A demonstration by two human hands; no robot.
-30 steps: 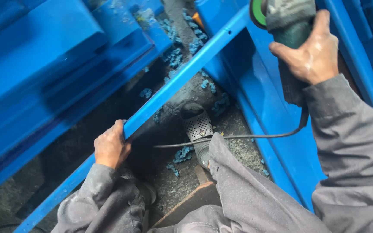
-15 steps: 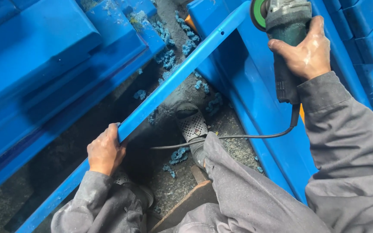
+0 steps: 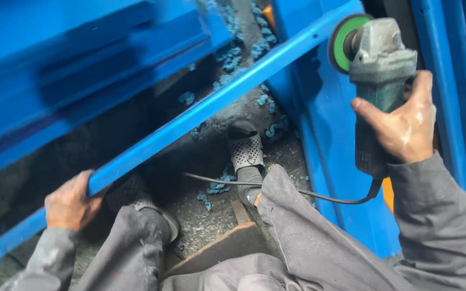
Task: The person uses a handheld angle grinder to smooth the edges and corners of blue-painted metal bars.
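Where fingers (image 3: 90, 195) curl: bar (image 3: 200, 113) underside hidden.

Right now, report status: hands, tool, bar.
Left hand grips blue bar. Right hand holds angle grinder, disc at bar. Cable trails across knee.

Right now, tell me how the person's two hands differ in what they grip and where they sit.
The left hand clasps the long blue-painted metal bar low in the view; the right hand wraps the grey-green angle grinder higher up. The left hand's fingers curl over the bar's edge; the right hand's encircle the grinder's body. Both come out of grey sleeves.
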